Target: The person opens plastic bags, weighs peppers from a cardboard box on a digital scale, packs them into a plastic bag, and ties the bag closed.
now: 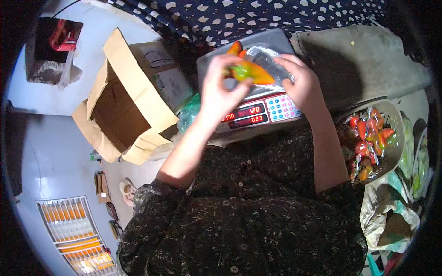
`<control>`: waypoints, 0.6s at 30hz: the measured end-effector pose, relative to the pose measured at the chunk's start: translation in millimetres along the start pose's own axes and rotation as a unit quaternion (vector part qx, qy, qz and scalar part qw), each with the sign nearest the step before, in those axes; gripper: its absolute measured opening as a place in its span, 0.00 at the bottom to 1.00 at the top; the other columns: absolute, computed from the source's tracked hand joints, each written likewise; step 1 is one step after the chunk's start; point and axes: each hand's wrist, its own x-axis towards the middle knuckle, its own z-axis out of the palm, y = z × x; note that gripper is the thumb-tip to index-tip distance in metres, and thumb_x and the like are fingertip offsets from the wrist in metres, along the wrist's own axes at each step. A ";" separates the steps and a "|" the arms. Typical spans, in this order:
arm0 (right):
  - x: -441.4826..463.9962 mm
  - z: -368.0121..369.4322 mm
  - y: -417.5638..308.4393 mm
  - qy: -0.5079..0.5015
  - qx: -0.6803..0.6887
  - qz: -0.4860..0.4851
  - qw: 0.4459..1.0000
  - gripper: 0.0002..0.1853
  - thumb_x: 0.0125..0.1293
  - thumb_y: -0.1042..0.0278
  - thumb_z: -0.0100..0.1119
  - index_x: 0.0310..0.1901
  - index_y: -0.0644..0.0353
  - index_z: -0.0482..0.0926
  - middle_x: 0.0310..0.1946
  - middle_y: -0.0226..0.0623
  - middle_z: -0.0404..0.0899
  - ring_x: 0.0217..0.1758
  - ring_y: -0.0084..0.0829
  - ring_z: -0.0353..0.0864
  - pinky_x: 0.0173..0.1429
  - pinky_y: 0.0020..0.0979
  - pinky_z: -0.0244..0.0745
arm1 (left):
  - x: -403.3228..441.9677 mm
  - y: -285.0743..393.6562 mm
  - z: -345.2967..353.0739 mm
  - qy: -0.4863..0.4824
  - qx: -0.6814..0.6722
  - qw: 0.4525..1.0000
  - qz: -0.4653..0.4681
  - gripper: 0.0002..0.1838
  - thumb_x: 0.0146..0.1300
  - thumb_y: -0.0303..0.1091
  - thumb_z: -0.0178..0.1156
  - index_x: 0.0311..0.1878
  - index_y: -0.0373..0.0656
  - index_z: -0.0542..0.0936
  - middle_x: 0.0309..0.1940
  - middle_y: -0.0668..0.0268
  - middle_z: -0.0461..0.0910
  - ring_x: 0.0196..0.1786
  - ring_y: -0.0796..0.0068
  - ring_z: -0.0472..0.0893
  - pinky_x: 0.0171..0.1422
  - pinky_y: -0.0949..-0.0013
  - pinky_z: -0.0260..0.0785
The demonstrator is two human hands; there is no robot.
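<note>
Left hand point(223, 87) pinching orange pepper point(258, 73), right hand point(301, 83) gripping clear plastic point(266, 60), hands apart

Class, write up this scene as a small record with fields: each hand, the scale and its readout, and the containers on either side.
Left hand: holds an orange-and-green pepper, slightly blurred
Right hand: holds clear plastic packaging
Digital scale: beneath both hands
Readout: 1.20 above 0.23; digits further left partly hidden
Left side: open cardboard box
Right side: perforated basket holding red and orange peppers, some in clear wrap
</note>
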 end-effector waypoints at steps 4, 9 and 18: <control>-2.1 7.0 -20.1 0.007 0.009 -0.034 0.999 0.23 0.49 0.82 0.51 0.51 0.66 0.75 0.55 0.48 0.72 0.54 0.46 0.75 0.58 0.36 0.72 | -3.1 -1.3 39.4 0.007 0.121 0.989 0.088 0.17 0.45 0.27 0.68 0.38 0.42 0.72 0.43 0.59 0.71 0.44 0.57 0.76 0.44 0.63 0.72; -6.8 15.6 -31.3 -0.014 0.040 -0.062 0.997 0.26 0.49 0.83 0.50 0.54 0.67 0.73 0.55 0.52 0.72 0.59 0.47 0.72 0.61 0.35 0.69 | -2.4 -29.2 65.9 0.124 0.056 0.991 -0.003 0.14 0.45 0.25 0.66 0.28 0.41 0.68 0.32 0.60 0.67 0.36 0.58 0.73 0.37 0.61 0.69; 0.2 7.5 10.8 0.013 0.041 -0.042 0.998 0.24 0.51 0.81 0.51 0.53 0.64 0.74 0.52 0.48 0.74 0.58 0.44 0.73 0.62 0.36 0.68 | -16.1 -40.4 71.8 -0.035 0.209 0.976 0.049 0.12 0.48 0.43 0.66 0.29 0.49 0.76 0.32 0.66 0.74 0.46 0.64 0.74 0.55 0.59 0.54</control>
